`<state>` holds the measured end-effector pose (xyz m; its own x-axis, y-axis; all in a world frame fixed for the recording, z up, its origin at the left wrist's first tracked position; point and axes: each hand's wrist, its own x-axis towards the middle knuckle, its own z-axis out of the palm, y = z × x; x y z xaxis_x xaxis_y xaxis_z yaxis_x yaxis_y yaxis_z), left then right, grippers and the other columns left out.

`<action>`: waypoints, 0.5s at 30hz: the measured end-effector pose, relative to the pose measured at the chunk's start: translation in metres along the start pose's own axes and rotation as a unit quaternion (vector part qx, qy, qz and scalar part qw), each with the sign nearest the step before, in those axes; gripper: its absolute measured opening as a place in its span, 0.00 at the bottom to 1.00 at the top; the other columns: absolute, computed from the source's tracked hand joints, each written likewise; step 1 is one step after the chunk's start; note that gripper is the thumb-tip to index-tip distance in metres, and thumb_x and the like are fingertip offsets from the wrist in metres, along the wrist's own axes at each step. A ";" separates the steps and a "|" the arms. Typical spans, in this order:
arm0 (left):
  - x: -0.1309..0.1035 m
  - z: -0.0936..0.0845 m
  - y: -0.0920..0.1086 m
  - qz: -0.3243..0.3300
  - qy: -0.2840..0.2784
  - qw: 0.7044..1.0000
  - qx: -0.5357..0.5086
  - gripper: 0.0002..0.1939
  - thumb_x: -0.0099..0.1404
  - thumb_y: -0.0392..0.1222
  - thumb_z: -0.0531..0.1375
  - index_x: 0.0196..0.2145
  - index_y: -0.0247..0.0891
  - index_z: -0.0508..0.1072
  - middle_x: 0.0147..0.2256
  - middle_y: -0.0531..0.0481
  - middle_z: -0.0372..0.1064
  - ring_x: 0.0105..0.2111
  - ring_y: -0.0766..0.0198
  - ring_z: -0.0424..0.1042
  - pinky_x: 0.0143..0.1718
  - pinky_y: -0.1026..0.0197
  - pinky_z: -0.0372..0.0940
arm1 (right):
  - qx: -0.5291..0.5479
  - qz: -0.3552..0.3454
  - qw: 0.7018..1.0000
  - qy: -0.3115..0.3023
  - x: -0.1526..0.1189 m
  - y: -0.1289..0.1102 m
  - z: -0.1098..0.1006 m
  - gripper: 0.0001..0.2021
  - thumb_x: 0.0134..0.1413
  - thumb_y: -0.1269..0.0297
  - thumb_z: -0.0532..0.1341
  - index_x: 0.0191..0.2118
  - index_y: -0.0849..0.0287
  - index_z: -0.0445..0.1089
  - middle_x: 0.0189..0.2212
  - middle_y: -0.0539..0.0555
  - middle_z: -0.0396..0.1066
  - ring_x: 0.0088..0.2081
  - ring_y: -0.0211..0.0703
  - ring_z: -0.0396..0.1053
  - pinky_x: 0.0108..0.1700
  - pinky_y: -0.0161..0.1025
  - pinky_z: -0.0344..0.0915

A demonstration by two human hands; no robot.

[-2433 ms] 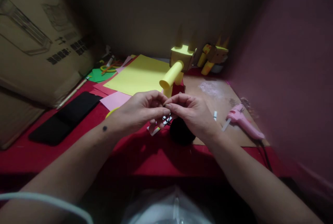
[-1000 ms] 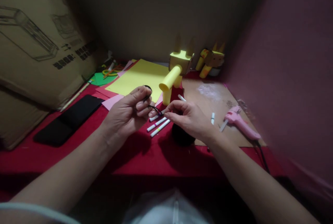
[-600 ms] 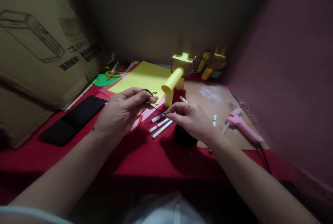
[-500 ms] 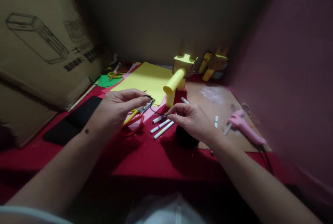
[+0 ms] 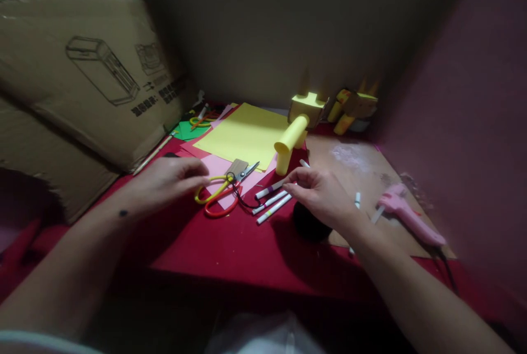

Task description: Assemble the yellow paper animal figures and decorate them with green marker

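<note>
My left hand (image 5: pixel 171 181) hovers beside the scissors (image 5: pixel 214 208), with a gap between thumb and forefinger and nothing visible in them. The scissors have one yellow and one red handle. A thin black cord (image 5: pixel 242 199) lies curled over their pivot and trails right toward my right hand (image 5: pixel 319 195). That hand's thumb and forefinger are pinched together at the cord's right end, above the white markers (image 5: pixel 274 208). Beneath the right hand sits a black round object (image 5: pixel 308 225), partly covered. A yellow paper-tube and cardboard figure (image 5: pixel 292 134) stands just beyond.
Yellow paper sheets (image 5: pixel 242 131) and pink paper (image 5: pixel 222 197) lie behind the scissors. A pink glue gun (image 5: pixel 411 217) rests on a cardboard sheet (image 5: pixel 341 178) at right. A second figure (image 5: pixel 356 107) stands farther back. A large cardboard box (image 5: pixel 102 85) borders the left side.
My left hand has let go of the black cord and moved left. The cord has dropped onto the scissors, while my right hand keeps its pinch. The view has shifted slightly left.
</note>
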<state>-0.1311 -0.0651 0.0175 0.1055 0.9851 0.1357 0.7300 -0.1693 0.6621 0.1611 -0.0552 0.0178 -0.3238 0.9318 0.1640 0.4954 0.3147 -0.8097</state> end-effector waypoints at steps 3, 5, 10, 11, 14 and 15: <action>-0.004 0.014 -0.004 0.012 -0.065 0.991 0.113 0.09 0.57 0.47 0.65 0.31 0.39 0.76 0.29 0.45 0.75 0.28 0.56 0.70 0.27 0.62 0.56 | 0.002 0.007 1.000 -0.009 0.000 -0.001 0.001 0.06 0.50 0.70 0.63 0.24 0.58 0.73 0.17 0.46 0.67 0.21 0.35 0.60 0.26 0.37 0.54; -0.003 0.025 -0.004 0.004 -0.089 0.980 0.178 0.12 0.61 0.46 0.61 0.40 0.39 0.74 0.31 0.44 0.75 0.29 0.56 0.71 0.27 0.61 0.57 | 0.001 0.011 1.000 -0.012 -0.001 -0.002 0.001 0.06 0.50 0.70 0.63 0.24 0.58 0.73 0.17 0.46 0.66 0.21 0.35 0.59 0.26 0.37 0.54; 0.002 0.041 0.005 -0.035 -0.143 0.926 0.348 0.15 0.63 0.37 0.53 0.48 0.38 0.68 0.35 0.41 0.75 0.31 0.54 0.73 0.27 0.59 0.57 | -0.006 0.005 1.000 -0.006 -0.003 0.000 -0.001 0.06 0.51 0.69 0.62 0.26 0.60 0.73 0.19 0.47 0.68 0.23 0.35 0.62 0.28 0.36 0.56; 0.001 0.041 0.009 -0.036 -0.139 0.922 0.360 0.14 0.63 0.36 0.53 0.46 0.37 0.68 0.36 0.39 0.75 0.32 0.53 0.74 0.28 0.59 0.58 | -0.005 0.003 1.000 -0.004 -0.003 0.001 -0.002 0.06 0.51 0.69 0.62 0.26 0.60 0.73 0.19 0.48 0.68 0.23 0.35 0.62 0.28 0.36 0.56; -0.004 0.036 0.023 -0.028 -0.108 0.906 0.408 0.10 0.65 0.35 0.51 0.44 0.34 0.67 0.39 0.35 0.73 0.36 0.50 0.73 0.30 0.57 0.60 | -0.004 -0.006 1.000 -0.004 -0.002 0.003 -0.002 0.06 0.51 0.69 0.61 0.25 0.59 0.72 0.18 0.47 0.67 0.22 0.35 0.61 0.27 0.36 0.56; -0.007 0.031 0.030 -0.029 -0.094 0.893 0.440 0.11 0.66 0.35 0.49 0.44 0.33 0.66 0.39 0.34 0.73 0.36 0.50 0.73 0.31 0.56 0.61 | -0.002 -0.008 1.000 -0.005 -0.002 0.003 -0.002 0.06 0.51 0.69 0.61 0.24 0.58 0.72 0.18 0.46 0.66 0.22 0.35 0.60 0.27 0.36 0.55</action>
<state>-0.0893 -0.0762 0.0135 0.1021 0.9929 -0.0611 0.9768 -0.1117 -0.1827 0.1650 -0.0561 0.0161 -0.3396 0.9248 0.1716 0.4939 0.3306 -0.8042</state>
